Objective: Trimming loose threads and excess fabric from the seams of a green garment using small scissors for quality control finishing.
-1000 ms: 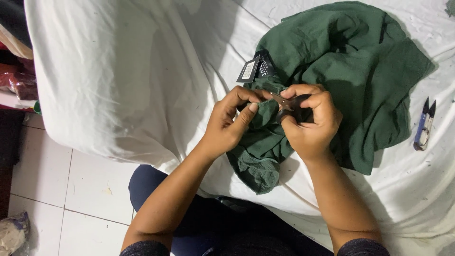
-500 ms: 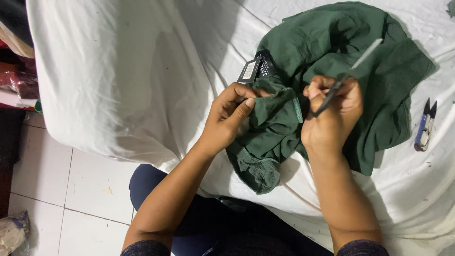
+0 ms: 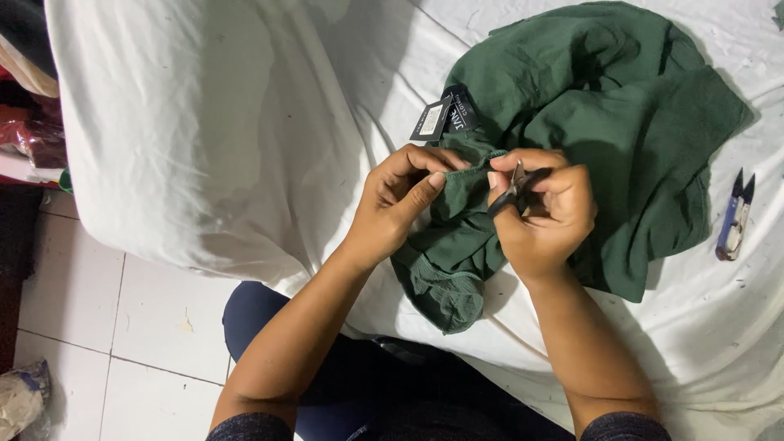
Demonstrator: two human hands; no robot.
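Observation:
A dark green garment (image 3: 604, 114) lies bunched on a white sheet (image 3: 220, 131), with a dark label and a paper tag (image 3: 445, 114) showing at its near edge. My left hand (image 3: 404, 196) pinches a fold of the green fabric between thumb and fingers. My right hand (image 3: 543, 208) grips a small dark metal clipper (image 3: 513, 189), its tip pointing at the pinched fabric edge right beside my left thumb. The two hands nearly touch.
A second small thread snipper with a blue handle (image 3: 735, 216) lies on the sheet at the right. The white sheet drapes over the bed edge to a tiled floor (image 3: 90, 327). Coloured cloth piles (image 3: 28, 106) sit at far left. My dark trousers (image 3: 359, 384) are below.
My right hand swung out to the right with the tool raised, then came back in. It now holds the clipper low against the fabric edge near my left hand.

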